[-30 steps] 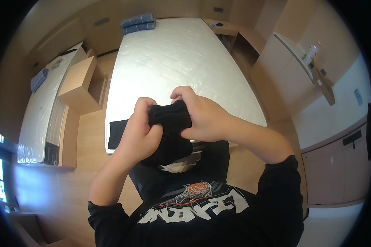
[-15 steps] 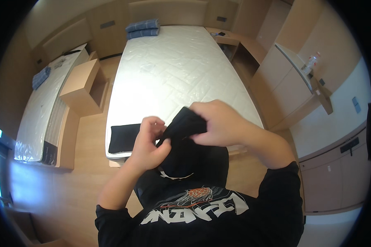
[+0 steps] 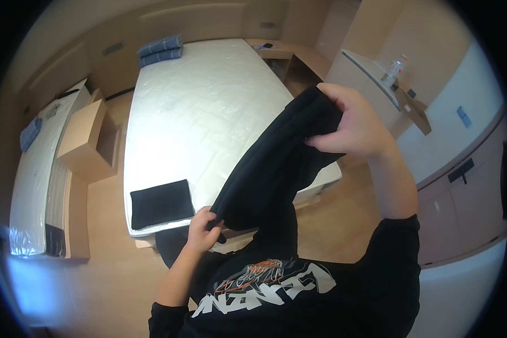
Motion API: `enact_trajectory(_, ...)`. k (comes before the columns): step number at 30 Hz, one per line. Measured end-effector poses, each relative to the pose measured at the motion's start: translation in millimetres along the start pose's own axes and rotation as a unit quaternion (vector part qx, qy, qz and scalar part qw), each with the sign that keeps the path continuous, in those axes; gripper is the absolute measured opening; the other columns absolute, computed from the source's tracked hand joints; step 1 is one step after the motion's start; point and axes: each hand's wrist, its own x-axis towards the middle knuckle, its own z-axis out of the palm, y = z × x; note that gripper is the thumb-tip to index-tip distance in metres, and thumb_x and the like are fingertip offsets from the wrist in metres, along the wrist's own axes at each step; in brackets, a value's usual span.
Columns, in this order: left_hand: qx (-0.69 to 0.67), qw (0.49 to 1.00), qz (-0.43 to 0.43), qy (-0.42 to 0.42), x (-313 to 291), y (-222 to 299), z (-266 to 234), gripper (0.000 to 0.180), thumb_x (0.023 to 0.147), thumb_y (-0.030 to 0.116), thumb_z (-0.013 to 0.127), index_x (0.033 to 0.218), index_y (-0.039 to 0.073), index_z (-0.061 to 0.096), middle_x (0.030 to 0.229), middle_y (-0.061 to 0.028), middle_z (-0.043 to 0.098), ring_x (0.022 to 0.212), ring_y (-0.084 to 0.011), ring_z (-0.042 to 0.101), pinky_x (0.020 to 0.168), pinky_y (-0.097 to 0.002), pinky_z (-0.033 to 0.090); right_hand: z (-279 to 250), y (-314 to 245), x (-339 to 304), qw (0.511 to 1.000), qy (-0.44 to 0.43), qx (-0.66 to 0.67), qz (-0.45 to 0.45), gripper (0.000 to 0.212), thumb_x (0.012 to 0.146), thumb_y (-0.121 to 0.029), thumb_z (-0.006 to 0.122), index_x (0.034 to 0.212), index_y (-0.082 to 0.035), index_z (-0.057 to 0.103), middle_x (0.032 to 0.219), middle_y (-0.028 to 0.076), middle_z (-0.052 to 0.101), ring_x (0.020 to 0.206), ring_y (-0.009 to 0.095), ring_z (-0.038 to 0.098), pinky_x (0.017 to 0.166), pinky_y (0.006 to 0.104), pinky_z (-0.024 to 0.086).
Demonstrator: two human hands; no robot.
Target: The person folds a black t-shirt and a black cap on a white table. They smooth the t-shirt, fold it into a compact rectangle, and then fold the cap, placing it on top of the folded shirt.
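A black garment (image 3: 267,160) stretches slantwise between my hands over the near end of the mattress; its exact kind is not clear. My right hand (image 3: 355,124), raised at the upper right, pinches one end of it between thumb and fingers. Lower down, near my body, my left hand (image 3: 201,230) grips the other end. The cloth hangs loosely along its lower side, and its folds hide part of the bed's edge. On the mattress's near left corner lies a flat, folded black cloth (image 3: 162,204), apart from both hands.
The plastic-covered white mattress (image 3: 191,112) has folded blue checked bedding (image 3: 160,50) at its far left corner. Further left are a wooden cabinet (image 3: 80,138) and a second wrapped mattress (image 3: 31,205). A shelf (image 3: 369,73) with clear bottles (image 3: 394,70) is at right.
The bunched black garment has been drawn out long. My right hand moved up and right with one end, my left slightly down. The view has shifted right.
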Motion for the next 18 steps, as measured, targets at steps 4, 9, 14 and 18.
enact_trajectory(4,0.028,0.994,-0.067,-0.084,-15.5,-39.8,6.2,0.022,0.07,0.008,0.077,0.079,-0.002,0.06,0.076,-0.0132,0.054,0.071,-0.0304,0.056,0.06,-0.0381,0.042,-10.7,9.9,-3.9,1.0,0.011,0.012,0.017,0.047,0.066,0.003,0.076,0.111,-0.001,0.063,0.101,0.005,0.069,0.094,0.013,0.064,0.086,0.0292,0.052)
enact_trajectory(9,0.061,0.98,-0.169,-0.089,-32.4,-59.4,-0.6,0.018,0.071,0.009,0.075,0.081,-0.001,0.065,0.074,-0.0117,0.053,0.07,-0.0247,0.057,0.061,-0.0355,0.042,-24.6,41.2,-8.5,0.997,0.068,0.017,0.015,0.044,0.067,-0.005,0.079,0.108,0.003,0.065,0.097,0.008,0.07,0.091,0.016,0.066,0.086,0.0311,0.053)
enact_trajectory(14,0.093,0.962,-0.191,-0.171,-39.1,-80.1,-22.9,0.021,0.072,0.008,0.074,0.087,-0.002,0.065,0.085,-0.018,0.06,0.08,-0.0341,0.059,0.072,-0.0392,0.047,-43.2,91.0,-19.2,0.993,0.07,0.039,0.087,0.043,0.068,-0.007,0.08,0.107,0.002,0.065,0.098,0.008,0.07,0.093,0.017,0.066,0.087,0.0319,0.052)
enact_trajectory(18,0.036,0.926,-0.284,-0.245,-24.6,-85.8,-48.6,0.019,0.075,0.006,0.074,0.084,-0.004,0.062,0.075,-0.0112,0.056,0.071,-0.0214,0.054,0.068,-0.0341,0.045,-44.9,159.8,-40.3,0.978,0.088,0.032,0.184,0.041,0.069,-0.008,0.08,0.107,0.001,0.066,0.1,0.009,0.07,0.094,0.018,0.066,0.088,0.0334,0.052)
